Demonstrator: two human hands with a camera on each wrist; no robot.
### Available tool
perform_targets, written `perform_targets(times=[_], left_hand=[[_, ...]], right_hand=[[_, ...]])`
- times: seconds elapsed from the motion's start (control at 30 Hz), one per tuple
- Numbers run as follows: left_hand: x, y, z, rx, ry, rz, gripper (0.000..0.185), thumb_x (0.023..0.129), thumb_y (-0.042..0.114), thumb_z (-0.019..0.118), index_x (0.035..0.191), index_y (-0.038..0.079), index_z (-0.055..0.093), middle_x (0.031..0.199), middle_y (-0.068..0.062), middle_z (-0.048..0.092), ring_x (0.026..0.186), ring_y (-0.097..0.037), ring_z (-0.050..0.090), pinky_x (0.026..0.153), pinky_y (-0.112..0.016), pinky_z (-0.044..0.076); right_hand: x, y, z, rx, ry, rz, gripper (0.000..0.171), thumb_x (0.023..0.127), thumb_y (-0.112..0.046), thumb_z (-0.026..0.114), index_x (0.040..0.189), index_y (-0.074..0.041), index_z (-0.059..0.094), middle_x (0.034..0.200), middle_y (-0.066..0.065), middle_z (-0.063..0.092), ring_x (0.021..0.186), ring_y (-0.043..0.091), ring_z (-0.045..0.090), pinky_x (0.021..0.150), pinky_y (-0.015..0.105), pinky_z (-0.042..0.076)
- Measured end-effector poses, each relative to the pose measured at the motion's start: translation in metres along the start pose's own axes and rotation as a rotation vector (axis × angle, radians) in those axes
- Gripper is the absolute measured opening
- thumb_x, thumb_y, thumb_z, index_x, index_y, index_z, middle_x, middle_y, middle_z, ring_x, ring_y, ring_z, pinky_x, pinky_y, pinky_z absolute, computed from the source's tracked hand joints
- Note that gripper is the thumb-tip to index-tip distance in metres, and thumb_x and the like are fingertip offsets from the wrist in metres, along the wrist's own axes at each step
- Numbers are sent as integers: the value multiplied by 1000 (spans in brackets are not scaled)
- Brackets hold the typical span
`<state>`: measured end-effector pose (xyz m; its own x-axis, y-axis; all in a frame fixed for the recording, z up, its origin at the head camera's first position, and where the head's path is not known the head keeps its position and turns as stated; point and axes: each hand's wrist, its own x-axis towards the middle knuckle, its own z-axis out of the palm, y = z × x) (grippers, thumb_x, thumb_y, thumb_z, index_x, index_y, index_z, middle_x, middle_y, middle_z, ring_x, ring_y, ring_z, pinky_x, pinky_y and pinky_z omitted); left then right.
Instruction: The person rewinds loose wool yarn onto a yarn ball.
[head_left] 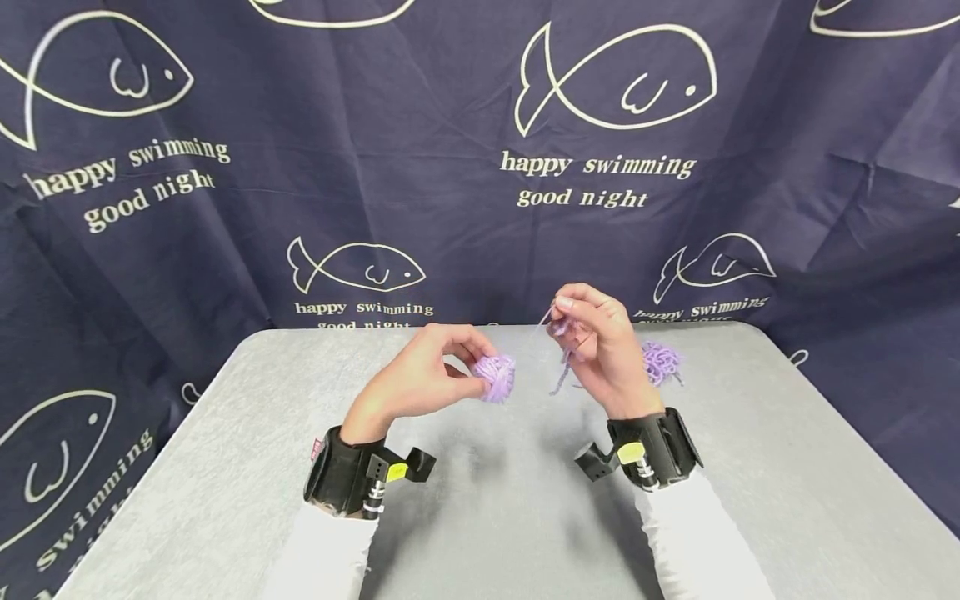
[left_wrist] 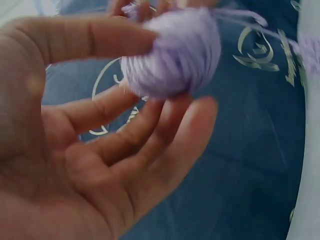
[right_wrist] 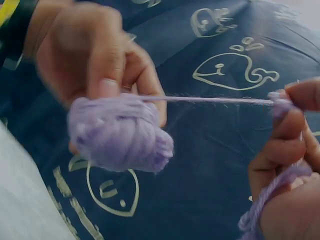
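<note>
Backdrop cloth (head_left: 450, 125) printed with fish outlines and "happy swimming good night". Left hand (head_left: 420, 379) raised above the counter (head_left: 225, 467), thumb and fingertips pinching a lilac yarn ball (head_left: 495, 377), other fingers loosely spread. Right hand (head_left: 600, 346) at 3 o'clock of the ball, held higher, fingers curled, pinching a taut strand (right_wrist: 210, 100) running from the ball; loose yarn hanging below the fist. Yarn pile (head_left: 662, 362) on the counter just behind the right hand. Black wrist cameras, white sleeves.
</note>
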<state>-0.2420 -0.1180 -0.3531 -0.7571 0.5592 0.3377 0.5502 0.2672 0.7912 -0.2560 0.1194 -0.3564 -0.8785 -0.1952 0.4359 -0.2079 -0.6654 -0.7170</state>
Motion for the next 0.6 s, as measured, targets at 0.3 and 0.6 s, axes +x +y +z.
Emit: perform_targets(times=[0.3,0.6], left_hand=[[-4,3,-5,-448,-212,140,26,79,-9,72,104,-10,66,96,-9,70,88,-18,66,73,-34,61],[-4,3,-3,-779,-1,277,41,74,-11,56,106,10,71,98,-2,69,85,-14,63,74,-23,54]], right_hand=[[4,-1,-10,151,93,62,10,95,3,63,87,-3,67,79,5,66,58,9,43,51,17,30],[5,9,-17,-521,77,-92,4,91,4,70,93,1,72,77,1,69,61,9,53,53,18,41]])
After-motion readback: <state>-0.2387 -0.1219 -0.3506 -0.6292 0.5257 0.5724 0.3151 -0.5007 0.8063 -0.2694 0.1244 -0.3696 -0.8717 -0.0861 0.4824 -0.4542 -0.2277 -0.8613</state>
